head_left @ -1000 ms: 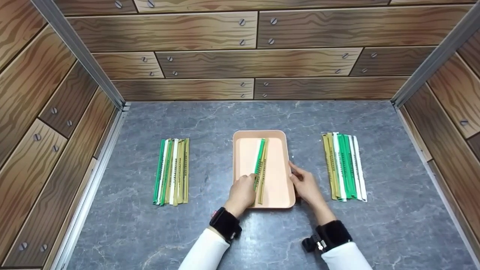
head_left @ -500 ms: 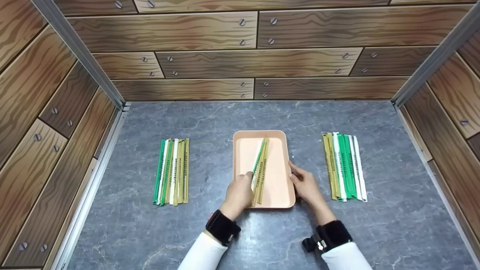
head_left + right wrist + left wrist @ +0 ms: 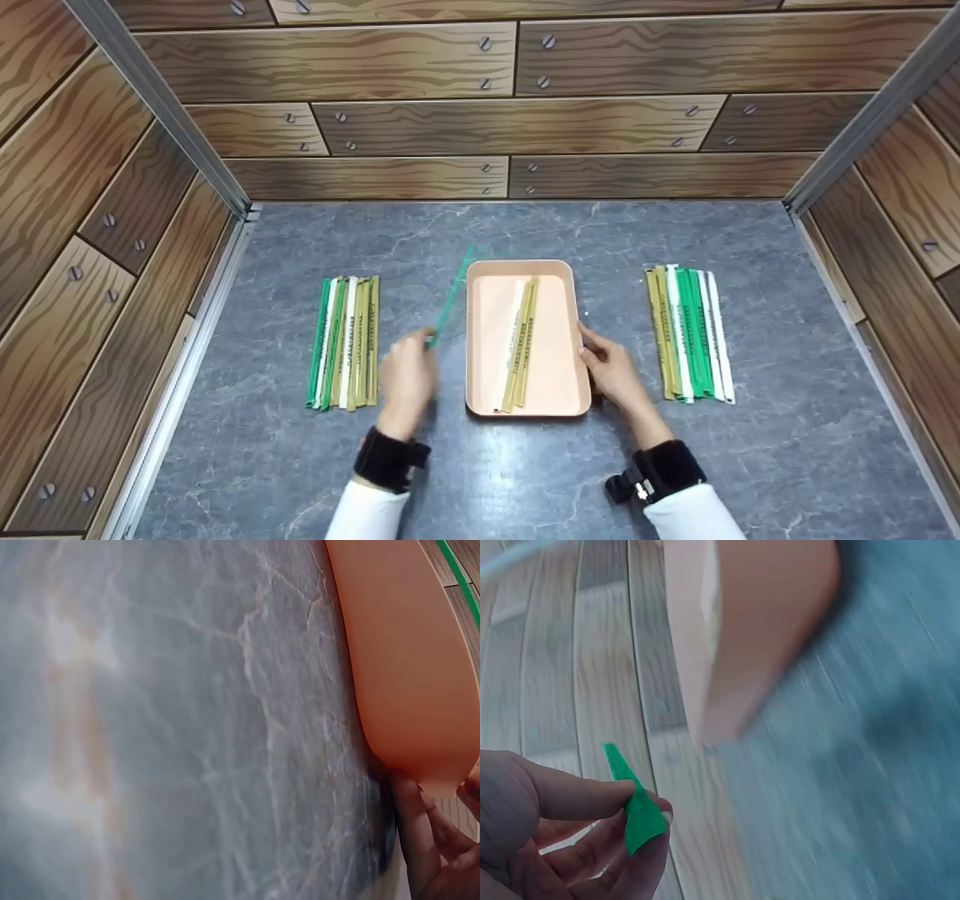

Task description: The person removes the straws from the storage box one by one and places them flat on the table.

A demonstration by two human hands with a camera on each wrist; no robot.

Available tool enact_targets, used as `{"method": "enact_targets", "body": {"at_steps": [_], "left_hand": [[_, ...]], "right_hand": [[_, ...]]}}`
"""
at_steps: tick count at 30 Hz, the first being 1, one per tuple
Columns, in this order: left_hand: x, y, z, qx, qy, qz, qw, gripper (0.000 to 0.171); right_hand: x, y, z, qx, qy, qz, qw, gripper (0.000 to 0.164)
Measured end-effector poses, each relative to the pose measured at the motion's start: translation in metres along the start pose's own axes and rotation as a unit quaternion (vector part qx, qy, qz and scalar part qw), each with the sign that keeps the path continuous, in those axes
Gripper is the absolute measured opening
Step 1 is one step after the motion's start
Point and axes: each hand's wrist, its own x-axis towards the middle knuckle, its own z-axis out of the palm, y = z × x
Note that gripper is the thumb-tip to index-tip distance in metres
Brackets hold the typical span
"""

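Note:
My left hand (image 3: 407, 379) pinches one end of a long green wrapped straw (image 3: 453, 295) between thumb and fingers. The straw slants up and away, left of the peach tray (image 3: 556, 375). In the left wrist view, the crimped end of the green wrapper (image 3: 643, 819) sticks out past the fingertips. One white straw (image 3: 512, 337) and two gold straws (image 3: 528, 341) lie lengthwise in the tray. My right hand (image 3: 619, 375) holds the tray's right side, its fingers and thumb at the edge; the right wrist view shows them around the tray wall (image 3: 409, 675).
A row of green, white and gold straws (image 3: 360, 341) lies on the grey marbled table (image 3: 247, 450) at the left. Another such row (image 3: 686, 334) is at the right. Wood-patterned walls (image 3: 420, 127) enclose the table at the back and sides.
The green straw has been lifted out of the tray and carried left by my left hand, past the tray's left rim. My right hand and the tray stay in place.

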Motion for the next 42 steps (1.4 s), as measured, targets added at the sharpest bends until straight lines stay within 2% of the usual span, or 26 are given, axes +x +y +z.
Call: {"method": "enact_targets", "body": {"at_steps": [9, 16, 20, 25, 32, 37, 42], "left_hand": [[0.0, -0.067, -0.027, 0.011, 0.014, -0.116, 0.9931, 0.03], [0.0, -0.121, -0.05, 0.027, 0.005, -0.226, 0.9737, 0.033], [-0.001, -0.139, -0.061, 0.04, 0.01, -0.26, 0.9648, 0.035], [-0.003, -0.148, -0.066, 0.05, 0.008, -0.27, 0.9617, 0.035], [-0.003, -0.148, -0.064, 0.048, 0.001, -0.267, 0.9624, 0.032], [-0.004, -0.142, -0.059, 0.05, 0.011, -0.241, 0.9692, 0.03], [-0.004, -0.119, -0.049, 0.034, 0.017, -0.188, 0.9814, 0.029]], "right_hand": [[0.0, -0.001, -0.001, 0.0, -0.007, 0.01, 1.0, 0.047], [0.0, 0.0, -0.001, -0.005, -0.008, -0.001, 1.0, 0.047], [0.0, -0.001, -0.002, -0.006, -0.008, -0.004, 1.0, 0.047], [0.0, -0.003, -0.001, 0.015, -0.017, 0.018, 1.0, 0.047], [0.0, -0.002, 0.0, 0.017, -0.019, 0.022, 0.999, 0.047], [0.0, -0.001, 0.0, 0.012, -0.019, 0.018, 1.0, 0.047], [0.0, -0.001, -0.001, 0.003, -0.017, 0.006, 1.0, 0.048]]}}
